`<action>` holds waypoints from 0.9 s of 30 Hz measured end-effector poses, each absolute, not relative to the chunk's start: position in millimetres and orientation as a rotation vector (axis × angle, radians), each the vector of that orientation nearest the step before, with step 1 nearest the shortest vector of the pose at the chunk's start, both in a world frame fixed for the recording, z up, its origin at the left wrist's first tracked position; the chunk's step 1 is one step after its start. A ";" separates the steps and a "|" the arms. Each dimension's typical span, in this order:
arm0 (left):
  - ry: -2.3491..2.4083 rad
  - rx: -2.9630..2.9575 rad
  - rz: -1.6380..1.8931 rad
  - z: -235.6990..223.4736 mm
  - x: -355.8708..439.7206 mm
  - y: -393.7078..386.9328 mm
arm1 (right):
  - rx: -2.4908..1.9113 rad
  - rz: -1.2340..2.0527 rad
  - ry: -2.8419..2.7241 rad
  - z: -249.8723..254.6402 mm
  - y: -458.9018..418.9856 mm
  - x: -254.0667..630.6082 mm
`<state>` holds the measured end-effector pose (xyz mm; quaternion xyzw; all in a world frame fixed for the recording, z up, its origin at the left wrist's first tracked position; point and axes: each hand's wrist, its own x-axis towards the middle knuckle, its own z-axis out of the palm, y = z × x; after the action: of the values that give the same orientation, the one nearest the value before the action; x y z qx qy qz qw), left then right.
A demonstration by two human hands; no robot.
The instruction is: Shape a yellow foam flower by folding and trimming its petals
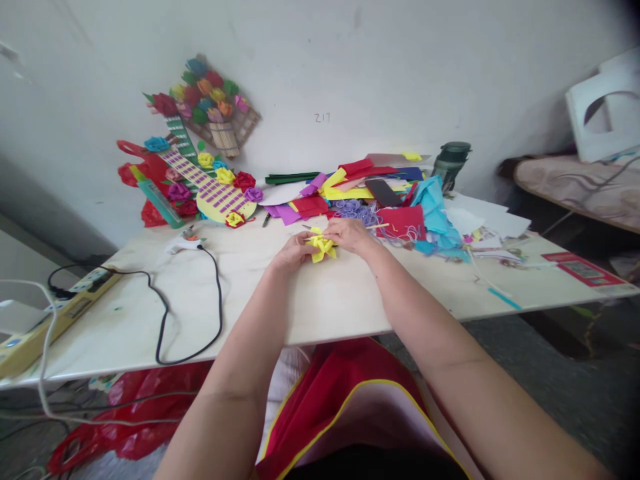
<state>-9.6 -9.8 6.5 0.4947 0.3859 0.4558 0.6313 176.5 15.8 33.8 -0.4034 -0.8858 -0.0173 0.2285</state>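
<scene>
A small yellow paper flower (321,247) sits between both hands, just above the pale wooden table (325,300). My left hand (293,253) is closed on its left side. My right hand (350,235) pinches it from the right, and a thin wooden stick (379,227) pokes out past the right fingers. Whether the stick is joined to the flower is hidden by the fingers.
A heap of coloured paper sheets (370,193) and purple string (356,211) lies behind the hands. A glue gun (184,243) with black cable (165,320) lies left, near a power strip (60,313). A paper guitar with flowers (210,187) leans on the wall. A green bottle (450,163) stands right.
</scene>
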 end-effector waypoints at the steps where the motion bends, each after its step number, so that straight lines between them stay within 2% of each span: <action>1: 0.893 1.140 1.051 6.4 -9.5 -9.6 | -1.119 -0.053 -2.443 34.1 15.1 176.2; 27: 1.015 1.187 1.101 -0.2 -14.1 -0.8 | -1.196 -0.132 -2.460 40.9 14.1 185.1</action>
<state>-14.1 -0.8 -0.2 0.5071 0.4338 0.4704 0.5773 185.1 14.1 40.9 -0.4280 -0.8801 -0.0471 0.2001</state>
